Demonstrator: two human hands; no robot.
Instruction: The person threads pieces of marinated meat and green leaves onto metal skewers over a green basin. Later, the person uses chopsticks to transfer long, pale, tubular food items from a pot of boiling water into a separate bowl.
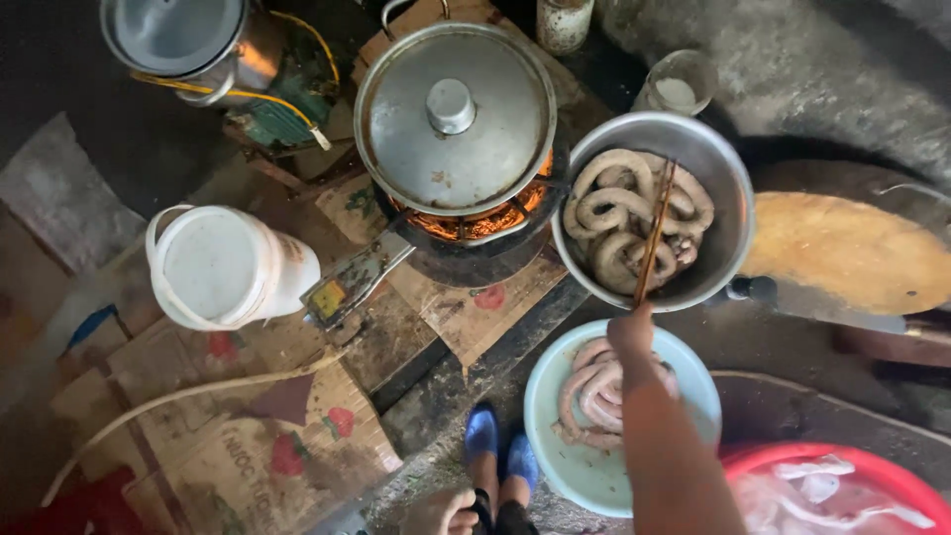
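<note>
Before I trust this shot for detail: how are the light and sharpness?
Head view: dim overall, floor corners nearly black; coals glow orange under the lidded pot; the right hand with chopsticks is slightly soft; wide-lens bending at edges.

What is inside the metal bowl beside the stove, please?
The metal bowl holds coiled sausages, with chopsticks held by the right hand reaching in. The bowl's bottom is covered.
</note>
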